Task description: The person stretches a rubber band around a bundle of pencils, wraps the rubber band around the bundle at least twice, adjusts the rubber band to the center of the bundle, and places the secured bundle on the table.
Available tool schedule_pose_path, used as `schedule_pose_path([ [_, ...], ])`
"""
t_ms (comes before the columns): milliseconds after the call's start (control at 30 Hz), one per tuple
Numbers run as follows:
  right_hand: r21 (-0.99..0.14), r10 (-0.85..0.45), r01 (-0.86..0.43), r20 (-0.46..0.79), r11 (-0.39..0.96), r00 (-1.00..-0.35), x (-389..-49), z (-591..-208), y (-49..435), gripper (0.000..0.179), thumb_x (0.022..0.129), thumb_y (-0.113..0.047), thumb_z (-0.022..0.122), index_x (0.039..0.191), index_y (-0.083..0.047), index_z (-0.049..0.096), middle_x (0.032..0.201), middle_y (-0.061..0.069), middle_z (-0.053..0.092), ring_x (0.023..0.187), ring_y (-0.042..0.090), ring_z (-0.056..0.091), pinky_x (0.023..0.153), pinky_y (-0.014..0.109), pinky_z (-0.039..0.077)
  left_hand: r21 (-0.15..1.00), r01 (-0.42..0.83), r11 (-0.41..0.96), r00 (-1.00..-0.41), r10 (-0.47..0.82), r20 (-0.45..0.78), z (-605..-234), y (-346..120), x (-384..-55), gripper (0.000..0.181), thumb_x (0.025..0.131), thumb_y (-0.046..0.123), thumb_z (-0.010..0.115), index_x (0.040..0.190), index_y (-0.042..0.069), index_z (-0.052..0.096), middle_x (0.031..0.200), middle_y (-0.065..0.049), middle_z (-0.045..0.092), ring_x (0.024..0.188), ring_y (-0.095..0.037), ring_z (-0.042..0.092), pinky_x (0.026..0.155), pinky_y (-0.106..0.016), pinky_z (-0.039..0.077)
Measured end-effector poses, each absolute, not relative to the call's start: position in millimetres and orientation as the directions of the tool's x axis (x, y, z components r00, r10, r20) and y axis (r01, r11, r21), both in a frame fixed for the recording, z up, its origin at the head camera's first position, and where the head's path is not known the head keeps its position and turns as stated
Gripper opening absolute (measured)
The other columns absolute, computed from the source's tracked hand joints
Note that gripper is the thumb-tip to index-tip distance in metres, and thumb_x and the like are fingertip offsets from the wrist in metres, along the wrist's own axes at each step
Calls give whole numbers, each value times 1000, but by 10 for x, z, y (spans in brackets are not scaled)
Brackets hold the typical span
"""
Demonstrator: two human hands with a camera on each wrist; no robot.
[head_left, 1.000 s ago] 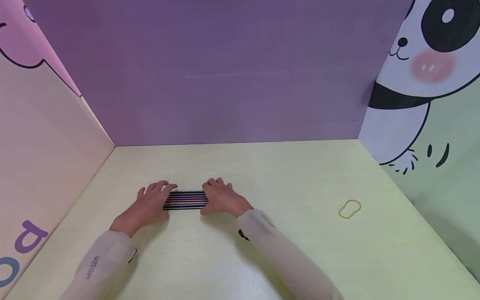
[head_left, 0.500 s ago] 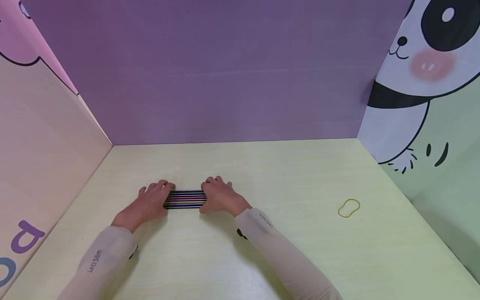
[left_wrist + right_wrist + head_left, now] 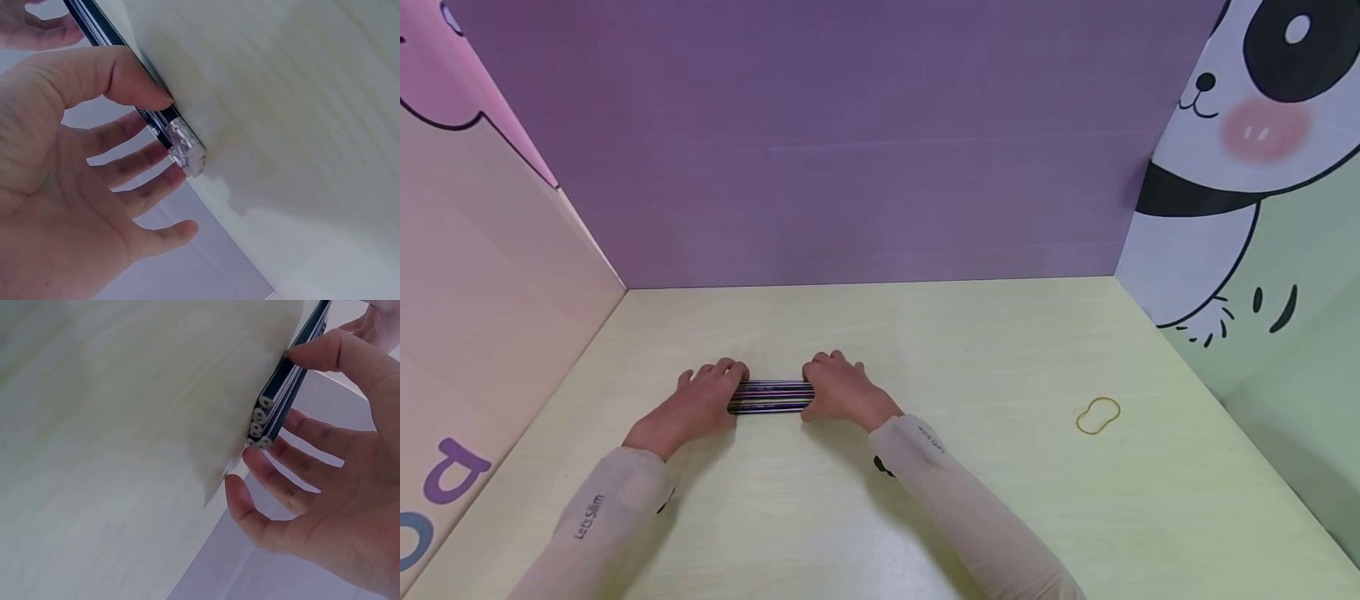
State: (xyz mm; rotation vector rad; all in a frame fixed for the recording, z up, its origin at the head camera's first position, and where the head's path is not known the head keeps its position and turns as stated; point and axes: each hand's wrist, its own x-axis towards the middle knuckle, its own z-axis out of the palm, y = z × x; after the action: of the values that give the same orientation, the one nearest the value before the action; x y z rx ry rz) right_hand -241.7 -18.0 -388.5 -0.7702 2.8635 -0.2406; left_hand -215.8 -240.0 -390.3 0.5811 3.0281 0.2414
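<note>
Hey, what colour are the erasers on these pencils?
The erasers look whitish, clearest in the left wrist view.

two hands: one bare left hand (image 3: 688, 410), one bare right hand (image 3: 844, 393). two long pale sleeves (image 3: 591, 517). one bundle of slim dark pencils (image 3: 771, 397); at least five round pale pencil ends (image 3: 259, 415) are countable in the right wrist view, the full number being unclear. one thin yellow looped band (image 3: 1102, 398). one pale wood-grained tabletop (image 3: 925, 342). three walls: one purple wall (image 3: 850, 142), one pale pink wall (image 3: 497, 275), one pale green wall (image 3: 1300, 400).
</note>
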Motion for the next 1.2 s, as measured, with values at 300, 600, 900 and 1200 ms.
schedule_pose_path([
  [300, -204, -521, -495, -105, 845, -847, -2419, -3879, -185, 32, 84, -34, 78, 108, -17, 65, 111, -4, 57, 102, 18, 47, 84, 46, 46, 157, 360, 920, -929, 368, -29, -3888, -2404, -2174, 48, 77, -1, 76, 119, -1, 52, 114, -21, 50, 105, -42, 47, 92, -66, 36],
  [600, -186, -514, -491, -108, 851, -851, -2461, -3889, -245, 30, 83, -38, 79, 98, -17, 64, 106, -4, 56, 97, 18, 45, 86, 47, 47, 124, 377, 918, -923, 383, -26, -3821, -2358, -2164, 47, 75, -4, 74, 117, -1, 51, 104, -17, 50, 98, -41, 48, 89, -69, 33],
  [900, -137, -493, -478, -118, 868, -862, -2498, -3890, -294, 27, 84, -40, 79, 85, -18, 63, 105, -3, 55, 99, 20, 46, 91, 51, 47, 22, 395, 918, -918, 395, -17, -3838, -2278, -2220, 41, 77, -8, 71, 115, -2, 56, 98, -16, 53, 91, -40, 51, 87, -65, 34],
  [1200, -78, -503, -497, -123, 865, -856, -2499, -3880, -334, 26, 85, -40, 78, 88, -18, 66, 105, -2, 54, 98, 21, 46, 87, 46, 49, -20, 429, 903, -903, 429, -1, -3865, -2246, -2266, 28, 78, -8, 69, 103, 3, 61, 88, -12, 61, 81, -34, 55, 77, -55, 39],
])
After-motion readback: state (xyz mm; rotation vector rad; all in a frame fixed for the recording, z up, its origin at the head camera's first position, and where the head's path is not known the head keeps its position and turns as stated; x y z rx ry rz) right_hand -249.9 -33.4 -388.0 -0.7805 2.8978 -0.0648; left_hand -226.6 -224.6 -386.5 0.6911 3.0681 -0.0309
